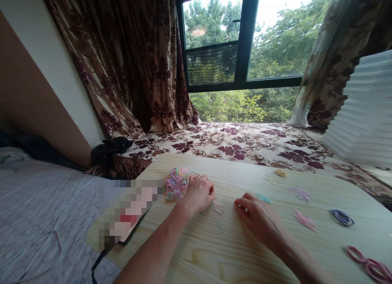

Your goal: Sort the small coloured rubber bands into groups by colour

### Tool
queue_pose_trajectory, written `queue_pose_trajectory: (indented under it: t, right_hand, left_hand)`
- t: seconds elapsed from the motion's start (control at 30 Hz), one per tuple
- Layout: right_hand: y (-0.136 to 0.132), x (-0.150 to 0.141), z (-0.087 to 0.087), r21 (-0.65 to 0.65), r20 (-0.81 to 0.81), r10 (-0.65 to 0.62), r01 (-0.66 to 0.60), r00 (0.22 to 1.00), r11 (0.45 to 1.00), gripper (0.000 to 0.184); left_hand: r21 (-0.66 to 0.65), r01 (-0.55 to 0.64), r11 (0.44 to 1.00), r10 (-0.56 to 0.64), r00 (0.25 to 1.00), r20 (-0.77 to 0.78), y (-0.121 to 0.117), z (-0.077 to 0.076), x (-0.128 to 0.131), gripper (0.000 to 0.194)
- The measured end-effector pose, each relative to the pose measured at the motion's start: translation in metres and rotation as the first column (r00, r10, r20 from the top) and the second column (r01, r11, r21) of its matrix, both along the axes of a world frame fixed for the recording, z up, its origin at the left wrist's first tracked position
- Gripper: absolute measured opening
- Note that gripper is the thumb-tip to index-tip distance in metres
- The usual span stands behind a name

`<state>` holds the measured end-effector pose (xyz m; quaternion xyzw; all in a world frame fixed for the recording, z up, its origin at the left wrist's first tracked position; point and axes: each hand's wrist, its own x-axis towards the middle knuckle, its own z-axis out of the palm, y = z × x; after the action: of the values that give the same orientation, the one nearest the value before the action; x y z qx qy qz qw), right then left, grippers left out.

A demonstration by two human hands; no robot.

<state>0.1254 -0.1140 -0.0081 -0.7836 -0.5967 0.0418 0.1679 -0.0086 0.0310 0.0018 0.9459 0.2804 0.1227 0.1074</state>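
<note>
A pile of small coloured elastic bands (175,183) lies on the light wooden table (214,251). My left hand (199,193) rests right beside the pile, fingers curled and pinched together over a few loose bands (217,207). My right hand (259,218) lies on the table a little to the right, fingers curled with the tips pressed to the wood; what they hold, if anything, is hidden. A turquoise band (263,198) lies just beyond it.
Sorted little heaps lie to the right: pink bands (304,220), lilac bands (299,192), yellow bands (280,173), blue bands (342,218) and red bands (369,264). A blurred-out flat object (127,212) sits at the table's left edge. Bedding, floral cloth, curtains and a window surround it.
</note>
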Motion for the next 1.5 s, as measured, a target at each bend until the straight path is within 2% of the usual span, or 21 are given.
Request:
queue_pose_trajectory:
  t: [0.13,0.23,0.37,0.47,0.67,1.0,1.2,1.4,1.5]
  right_hand:
    - [0.000,0.001,0.000,0.045,-0.059,0.004,-0.001,0.998,0.999,0.030]
    - [0.001,0.001,0.001,0.131,-0.144,0.017,0.002,0.989,0.991,0.032]
    - [0.005,-0.002,0.002,0.280,-0.305,0.028,0.061,0.952,0.958,0.030]
    - [0.007,-0.003,0.001,0.322,-0.441,0.026,0.131,0.897,0.938,0.030]
    - [0.009,-0.001,0.000,0.270,-0.598,0.018,0.180,0.802,0.946,0.032]
    - [0.009,-0.003,0.004,0.229,-0.637,0.064,0.109,0.768,0.967,0.028]
    - [0.006,0.003,0.009,0.199,-0.636,-0.008,0.175,0.771,0.964,0.023]
    - [0.004,0.013,0.014,0.192,-0.647,-0.030,0.201,0.762,0.961,0.028]
    - [0.001,0.028,0.015,0.251,-0.616,-0.062,0.270,0.785,0.929,0.030]
  left_hand:
    - [-0.033,0.002,0.999,0.002,0.995,0.099,-0.004,0.008,0.001,0.016]
    - [-0.206,0.037,0.978,0.002,0.982,0.188,-0.009,0.012,0.003,0.017]
    - [-0.510,0.174,0.843,-0.035,0.962,0.270,-0.013,0.010,0.005,0.017]
    - [-0.590,0.234,0.773,-0.053,0.950,0.307,-0.015,0.007,0.005,0.017]
    - [-0.608,0.268,0.747,-0.076,0.944,0.322,-0.019,0.006,0.006,0.020]
    - [-0.615,0.314,0.723,-0.135,0.938,0.319,-0.019,0.004,0.006,0.026]
    - [-0.610,0.267,0.746,-0.093,0.949,0.301,-0.019,0.006,0.005,0.023]
    - [-0.618,0.228,0.752,-0.048,0.955,0.293,-0.018,0.005,0.006,0.025]
    - [-0.550,0.208,0.809,-0.064,0.961,0.270,-0.016,0.002,0.007,0.024]
